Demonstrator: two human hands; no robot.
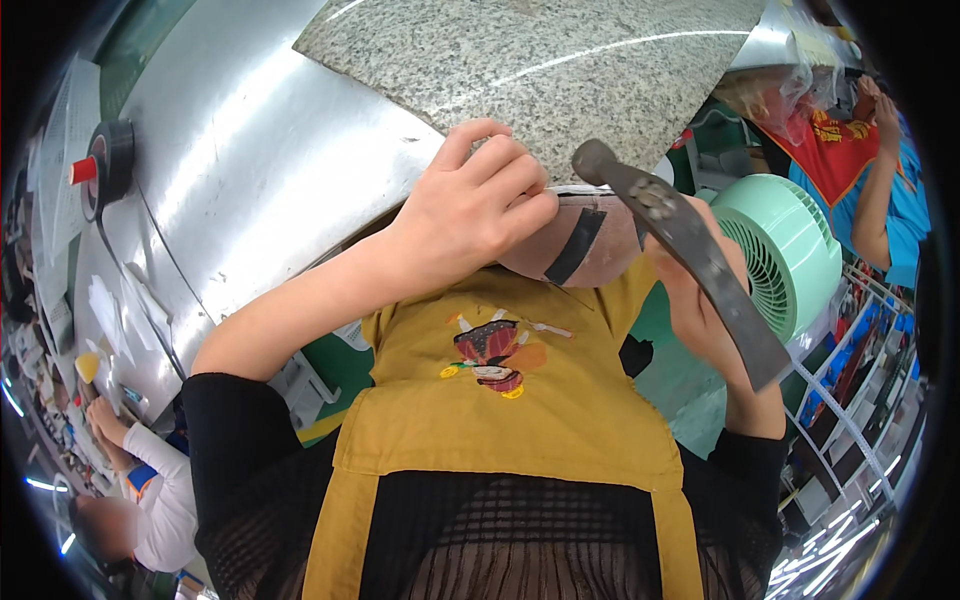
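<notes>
In my right hand (695, 290) is a dark, worn metal hammer (690, 240); its round face points toward the stone slab and its broad flat tail toward my forearm. The hammer head covers part of my fingers, and its handle is hidden. My left hand (475, 205) has its fingers curled at the left edge of a dusty-pink piece (535, 248) with a black strip across it. This piece lies against the slab's near edge, above my mustard apron (520, 420). What the fingertips pinch is partly hidden.
A speckled granite slab (500, 70) rests on a shiny metal table (260, 130). At the left stands a black round device (115, 165) with a red knob and a cable. A mint-green fan (790, 250) is close by my right hand. Other people sit at far right and lower left.
</notes>
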